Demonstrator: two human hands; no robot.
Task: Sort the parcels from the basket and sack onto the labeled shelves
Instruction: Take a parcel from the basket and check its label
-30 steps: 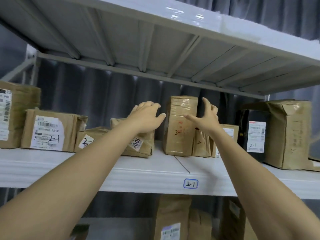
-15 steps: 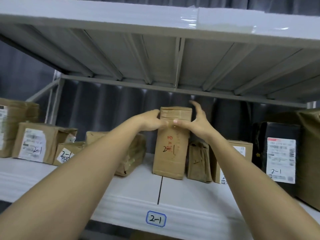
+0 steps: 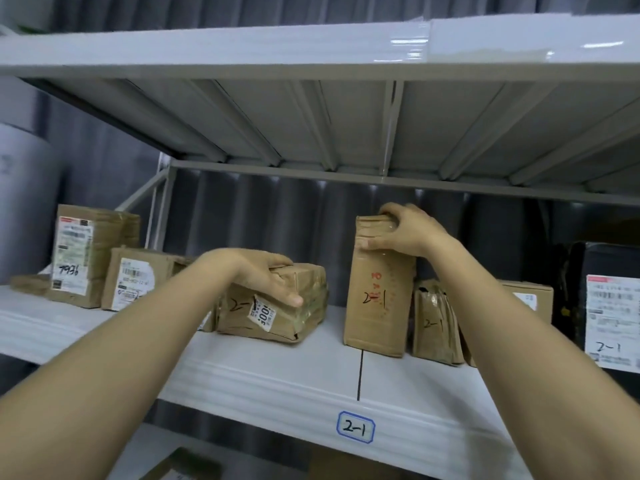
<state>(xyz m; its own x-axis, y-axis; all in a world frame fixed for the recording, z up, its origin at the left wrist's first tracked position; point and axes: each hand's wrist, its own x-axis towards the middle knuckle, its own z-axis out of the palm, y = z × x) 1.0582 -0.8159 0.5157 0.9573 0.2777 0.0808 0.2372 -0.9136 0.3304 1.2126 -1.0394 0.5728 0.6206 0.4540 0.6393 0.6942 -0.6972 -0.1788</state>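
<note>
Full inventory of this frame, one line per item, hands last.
upright parcel: 1, brown, marked 2-1, standing mid-shelf, right hand on its top
flat parcel: 1, brown, taped, marked 2-1, lying left of the upright parcel, under the left hand
small parcels: 2, brown, right of the upright parcel, partly behind the right arm
black parcel: 1, black with white label marked 2-1, far right
left parcels: at least 3, brown, white labels, left end of shelf
shelf: 1, white, holds all of these
shelf tag: 1, white with blue border, reads 2-1, front edge
upper shelf: 1, grey-white, overhead
curtain: grey, behind
left hand: rests on the flat parcel
right hand: grips the upright parcel's top
</note>
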